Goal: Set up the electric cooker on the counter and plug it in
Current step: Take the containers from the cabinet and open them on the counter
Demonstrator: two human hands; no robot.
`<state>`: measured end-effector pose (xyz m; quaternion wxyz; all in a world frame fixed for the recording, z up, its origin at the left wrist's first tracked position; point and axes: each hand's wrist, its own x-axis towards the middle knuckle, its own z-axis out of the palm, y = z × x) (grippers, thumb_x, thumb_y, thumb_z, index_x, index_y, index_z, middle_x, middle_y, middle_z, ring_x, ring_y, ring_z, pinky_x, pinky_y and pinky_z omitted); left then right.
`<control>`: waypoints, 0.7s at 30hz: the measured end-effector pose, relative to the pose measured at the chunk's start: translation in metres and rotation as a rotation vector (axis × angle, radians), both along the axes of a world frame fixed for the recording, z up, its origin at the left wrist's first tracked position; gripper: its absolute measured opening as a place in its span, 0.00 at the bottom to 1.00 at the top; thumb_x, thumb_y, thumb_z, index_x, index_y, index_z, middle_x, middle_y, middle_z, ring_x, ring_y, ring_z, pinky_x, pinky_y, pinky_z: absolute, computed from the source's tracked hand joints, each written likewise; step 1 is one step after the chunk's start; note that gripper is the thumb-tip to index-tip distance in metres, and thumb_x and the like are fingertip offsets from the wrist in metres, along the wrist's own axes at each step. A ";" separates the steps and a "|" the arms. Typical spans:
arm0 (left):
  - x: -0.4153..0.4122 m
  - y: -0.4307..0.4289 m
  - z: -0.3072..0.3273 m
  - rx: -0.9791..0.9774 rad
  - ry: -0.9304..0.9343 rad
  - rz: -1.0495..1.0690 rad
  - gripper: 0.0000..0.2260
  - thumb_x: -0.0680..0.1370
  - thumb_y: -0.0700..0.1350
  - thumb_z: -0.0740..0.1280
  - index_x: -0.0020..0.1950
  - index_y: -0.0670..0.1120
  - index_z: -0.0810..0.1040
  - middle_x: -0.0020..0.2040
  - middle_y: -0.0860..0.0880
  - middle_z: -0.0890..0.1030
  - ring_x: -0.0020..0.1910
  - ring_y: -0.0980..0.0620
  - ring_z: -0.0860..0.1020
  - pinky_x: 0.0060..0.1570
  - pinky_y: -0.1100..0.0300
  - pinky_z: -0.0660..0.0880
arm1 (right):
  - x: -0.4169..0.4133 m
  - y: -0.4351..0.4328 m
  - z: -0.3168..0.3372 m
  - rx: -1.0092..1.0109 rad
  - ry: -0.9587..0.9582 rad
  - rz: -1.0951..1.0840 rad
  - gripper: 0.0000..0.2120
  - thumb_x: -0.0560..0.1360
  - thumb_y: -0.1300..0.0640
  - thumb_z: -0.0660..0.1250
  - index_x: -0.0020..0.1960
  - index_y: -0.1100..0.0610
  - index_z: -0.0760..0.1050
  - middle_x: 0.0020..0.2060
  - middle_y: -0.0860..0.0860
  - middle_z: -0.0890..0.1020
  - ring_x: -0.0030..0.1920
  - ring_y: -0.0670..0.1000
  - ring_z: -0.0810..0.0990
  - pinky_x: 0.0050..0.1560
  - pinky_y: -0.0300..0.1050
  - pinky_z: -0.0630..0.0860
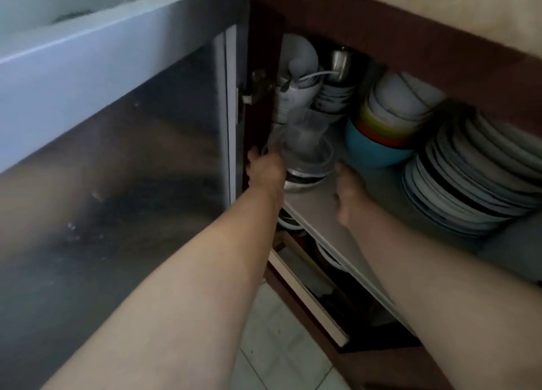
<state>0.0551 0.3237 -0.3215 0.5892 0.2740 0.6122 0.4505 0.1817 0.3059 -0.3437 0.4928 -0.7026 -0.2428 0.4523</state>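
Note:
A white appliance (pixel 294 92) with a white cord (pixel 318 75) draped over it stands at the back left of the open cabinet's shelf (pixel 319 210). In front of it sits a stack of clear plastic containers (pixel 306 139) on a steel bowl (pixel 302 181). My left hand (pixel 265 166) reaches in and grips the left side of that stack, fingers curled behind it. My right hand (pixel 347 190) hovers over the shelf just right of the stack, fingers apart and holding nothing. The view is blurred.
Stacked bowls in blue, orange, green and white (pixel 384 131) sit mid-shelf, and a tall pile of white plates (pixel 472 181) fills the right. More bowls and a steel cup (pixel 340 62) stand behind. The cabinet door (pixel 117 161) hangs open on the left, above a tiled floor (pixel 281 342).

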 end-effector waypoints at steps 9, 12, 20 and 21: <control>0.003 0.011 0.003 0.021 0.090 -0.141 0.18 0.83 0.43 0.53 0.73 0.40 0.66 0.67 0.42 0.74 0.65 0.42 0.74 0.66 0.54 0.70 | -0.001 0.024 -0.018 0.053 0.176 0.022 0.28 0.71 0.40 0.64 0.66 0.53 0.73 0.59 0.54 0.81 0.56 0.54 0.81 0.59 0.54 0.78; 0.003 0.000 0.002 0.006 0.012 -0.099 0.17 0.82 0.41 0.54 0.69 0.43 0.70 0.63 0.42 0.77 0.61 0.42 0.76 0.63 0.51 0.73 | -0.009 0.012 -0.013 0.092 0.199 0.018 0.29 0.73 0.43 0.65 0.70 0.52 0.68 0.62 0.54 0.79 0.59 0.55 0.79 0.62 0.54 0.75; -0.010 -0.067 0.008 -0.103 -0.129 -0.002 0.19 0.75 0.50 0.57 0.65 0.49 0.73 0.60 0.45 0.80 0.58 0.43 0.79 0.62 0.44 0.74 | -0.026 -0.059 -0.003 -0.023 0.237 -0.037 0.31 0.61 0.43 0.68 0.63 0.51 0.74 0.58 0.55 0.81 0.57 0.57 0.81 0.60 0.59 0.77; -0.014 -0.079 0.014 -0.133 -0.130 0.008 0.20 0.74 0.49 0.57 0.66 0.49 0.73 0.60 0.45 0.81 0.58 0.43 0.79 0.63 0.44 0.74 | -0.032 -0.072 0.006 -0.039 0.234 -0.056 0.30 0.63 0.45 0.67 0.64 0.52 0.74 0.59 0.55 0.81 0.58 0.56 0.80 0.59 0.56 0.77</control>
